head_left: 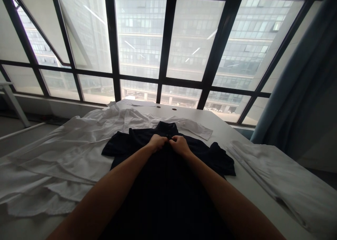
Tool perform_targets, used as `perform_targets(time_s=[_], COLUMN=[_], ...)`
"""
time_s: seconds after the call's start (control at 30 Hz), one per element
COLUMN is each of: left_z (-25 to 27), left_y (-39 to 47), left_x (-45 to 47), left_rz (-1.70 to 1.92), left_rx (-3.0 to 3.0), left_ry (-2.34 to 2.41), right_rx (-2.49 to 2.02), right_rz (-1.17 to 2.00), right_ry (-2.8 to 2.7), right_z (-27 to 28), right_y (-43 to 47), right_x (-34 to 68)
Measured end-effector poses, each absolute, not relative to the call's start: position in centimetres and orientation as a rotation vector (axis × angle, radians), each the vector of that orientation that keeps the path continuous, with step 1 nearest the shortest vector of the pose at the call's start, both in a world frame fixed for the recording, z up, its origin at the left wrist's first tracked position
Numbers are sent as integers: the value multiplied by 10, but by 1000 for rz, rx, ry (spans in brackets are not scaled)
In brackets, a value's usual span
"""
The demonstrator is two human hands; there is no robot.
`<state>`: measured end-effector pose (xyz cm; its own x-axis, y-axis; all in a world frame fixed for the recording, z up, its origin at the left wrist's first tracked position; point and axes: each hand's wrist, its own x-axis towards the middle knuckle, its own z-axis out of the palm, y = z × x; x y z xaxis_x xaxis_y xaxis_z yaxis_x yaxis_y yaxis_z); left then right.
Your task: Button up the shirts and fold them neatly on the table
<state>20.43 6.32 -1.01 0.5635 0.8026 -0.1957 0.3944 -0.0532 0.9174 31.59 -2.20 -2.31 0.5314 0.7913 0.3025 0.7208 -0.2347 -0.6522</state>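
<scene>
2 bare forearms (126, 171) reach forward from the bottom edge over a dark short-sleeved shirt (207, 154), which lies on a white table (221, 124) with its collar pointing away and its sleeves spread to either side. The lower part is too dark to make out. On the right, a folded white cloth (284, 176) lies apart from the shirt. On the left, rumpled white garments (76, 138) cover much of the tabletop. The left hand (158, 142) and right hand (180, 144) nearly meet just below the collar, fingers closed, each pinching the shirt's front. Past the collar, 2 dark cable holes (174, 109) mark the table's far end. Beyond stand a blue-grey curtain (295, 75) at right, black-framed windows (195, 39), and, outside, a many-storeyed building (252, 32).
</scene>
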Motion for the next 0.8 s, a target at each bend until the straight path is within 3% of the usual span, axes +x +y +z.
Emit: perform_targets(time_s=[0.27, 0.6, 0.8], left_z=[-10, -14, -15], left_y=[60, 55, 52], left_x=[205, 204, 204], left_rz=[446, 493, 508], left_rx=[1435, 1581, 1639], left_ry=[900, 862, 870], right_rx=[-1565, -1655, -1710], right_rz=[592, 363, 426], right_ry=[-1002, -1185, -1124], right_z=[-39, -46, -41], right_y=[-23, -26, -28], right_x=[323, 324, 321])
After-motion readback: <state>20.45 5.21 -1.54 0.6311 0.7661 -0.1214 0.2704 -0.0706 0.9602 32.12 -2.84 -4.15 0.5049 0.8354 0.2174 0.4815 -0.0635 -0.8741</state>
